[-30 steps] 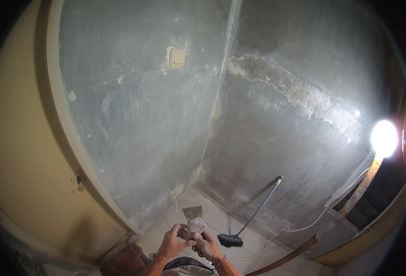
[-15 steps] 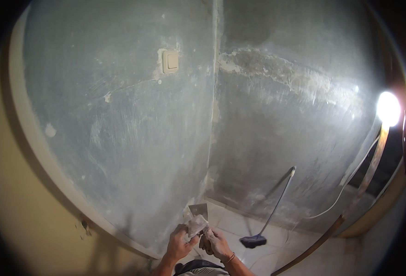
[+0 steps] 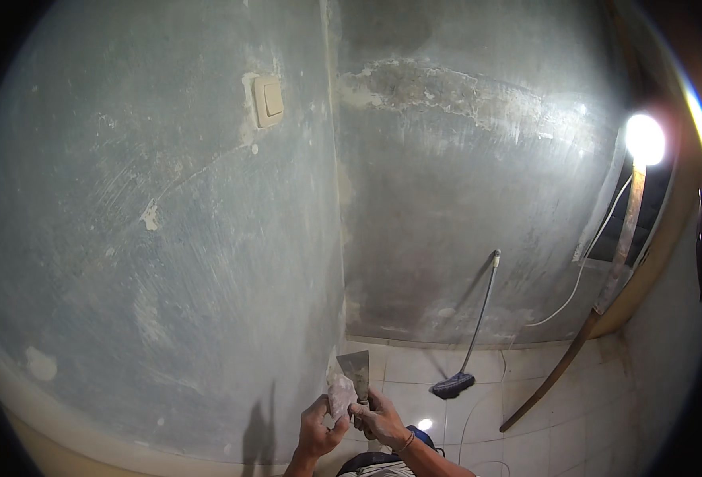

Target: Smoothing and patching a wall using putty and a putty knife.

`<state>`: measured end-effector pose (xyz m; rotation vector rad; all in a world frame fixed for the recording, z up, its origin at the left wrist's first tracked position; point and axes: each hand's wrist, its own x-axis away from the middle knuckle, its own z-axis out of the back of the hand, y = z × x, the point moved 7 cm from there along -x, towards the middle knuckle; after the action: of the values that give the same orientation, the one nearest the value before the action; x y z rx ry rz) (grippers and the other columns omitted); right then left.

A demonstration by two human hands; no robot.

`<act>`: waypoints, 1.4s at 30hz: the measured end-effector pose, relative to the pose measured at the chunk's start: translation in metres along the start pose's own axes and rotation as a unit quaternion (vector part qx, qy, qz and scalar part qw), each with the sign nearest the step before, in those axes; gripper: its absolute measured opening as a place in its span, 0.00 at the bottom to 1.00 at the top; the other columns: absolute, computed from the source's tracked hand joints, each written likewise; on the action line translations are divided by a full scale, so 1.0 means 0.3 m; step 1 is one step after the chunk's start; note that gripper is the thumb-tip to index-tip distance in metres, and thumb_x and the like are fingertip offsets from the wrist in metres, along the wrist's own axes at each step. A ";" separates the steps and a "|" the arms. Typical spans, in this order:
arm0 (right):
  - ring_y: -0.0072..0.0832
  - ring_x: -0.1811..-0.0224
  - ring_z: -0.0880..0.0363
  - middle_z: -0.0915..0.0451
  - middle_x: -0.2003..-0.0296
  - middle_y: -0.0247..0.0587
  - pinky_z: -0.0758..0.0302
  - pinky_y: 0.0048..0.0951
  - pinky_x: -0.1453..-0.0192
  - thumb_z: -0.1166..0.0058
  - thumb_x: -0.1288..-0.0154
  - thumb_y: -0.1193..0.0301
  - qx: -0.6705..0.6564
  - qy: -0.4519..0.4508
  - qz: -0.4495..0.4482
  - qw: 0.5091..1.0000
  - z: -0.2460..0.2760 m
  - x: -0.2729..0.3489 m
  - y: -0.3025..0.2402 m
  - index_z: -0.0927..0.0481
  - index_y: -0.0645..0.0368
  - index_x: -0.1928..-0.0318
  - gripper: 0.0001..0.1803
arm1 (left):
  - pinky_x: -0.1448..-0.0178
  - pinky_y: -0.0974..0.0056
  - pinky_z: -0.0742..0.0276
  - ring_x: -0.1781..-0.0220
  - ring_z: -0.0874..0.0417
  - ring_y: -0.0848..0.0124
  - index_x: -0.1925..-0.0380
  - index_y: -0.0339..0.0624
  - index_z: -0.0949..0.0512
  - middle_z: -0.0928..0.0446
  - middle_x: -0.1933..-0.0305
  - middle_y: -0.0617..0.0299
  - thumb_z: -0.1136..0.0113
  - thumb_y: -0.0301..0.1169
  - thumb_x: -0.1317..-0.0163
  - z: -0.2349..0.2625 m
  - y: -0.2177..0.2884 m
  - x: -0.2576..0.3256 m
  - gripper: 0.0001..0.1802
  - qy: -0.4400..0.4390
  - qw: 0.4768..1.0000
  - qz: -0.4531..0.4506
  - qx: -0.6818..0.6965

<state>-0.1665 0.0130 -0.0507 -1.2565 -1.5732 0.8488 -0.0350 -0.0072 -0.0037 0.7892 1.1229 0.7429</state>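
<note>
I am standing in the corner of a bare room under renovation, evidently in a house. The grey walls (image 3: 168, 238) are raw, patchy plaster with scrape marks and chipped spots. A light switch (image 3: 268, 101) sits in unfinished filler. The floor is white tile (image 3: 581, 413). A broom (image 3: 470, 334) leans against the wall, and a work lamp (image 3: 645, 139) glares at right.
</note>
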 end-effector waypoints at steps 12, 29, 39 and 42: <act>0.15 0.82 0.37 0.32 0.78 0.28 0.44 0.17 0.85 0.40 0.37 0.61 -0.038 -0.065 -0.073 0.994 0.036 -0.079 -0.103 0.31 0.54 0.52 0.19 | 0.50 0.59 0.26 0.48 0.21 0.51 0.55 0.34 0.24 0.23 0.51 0.46 0.49 0.28 0.41 -0.094 -0.119 -0.079 0.14 -0.063 0.995 0.023 0.073; 0.16 0.91 0.40 0.31 0.79 0.33 0.50 0.19 0.92 0.47 0.33 0.61 -0.065 -0.025 -0.194 0.979 -0.014 -0.098 -0.059 0.35 0.52 0.47 0.19 | 0.45 0.60 0.30 0.48 0.26 0.61 0.41 0.31 0.38 0.29 0.48 0.50 0.46 0.37 0.36 -0.150 -0.189 -0.083 0.28 -0.039 0.980 0.124 0.152; 0.18 0.86 0.38 0.24 0.71 0.40 0.43 0.19 0.87 0.61 0.26 0.63 -0.074 0.028 -0.069 0.994 0.196 -0.196 -0.096 0.35 0.58 0.50 0.12 | 0.40 0.61 0.34 0.42 0.27 0.55 0.39 0.25 0.40 0.30 0.43 0.40 0.60 0.26 0.35 -0.112 -0.142 -0.153 0.25 0.073 0.996 -0.007 0.051; 0.17 0.84 0.36 0.23 0.68 0.40 0.43 0.18 0.88 0.59 0.26 0.63 -0.024 0.007 -0.079 0.997 0.263 -0.253 -0.120 0.35 0.56 0.53 0.11 | 0.27 0.54 0.49 0.28 0.46 0.47 0.34 0.23 0.52 0.46 0.31 0.36 0.64 0.24 0.36 -0.101 -0.137 -0.141 0.30 0.133 0.988 -0.079 -0.013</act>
<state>-0.2486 -0.0670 -0.0626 -1.1522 -1.6655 0.7053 -0.0704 -0.0591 -0.0251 0.5811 1.3959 0.7416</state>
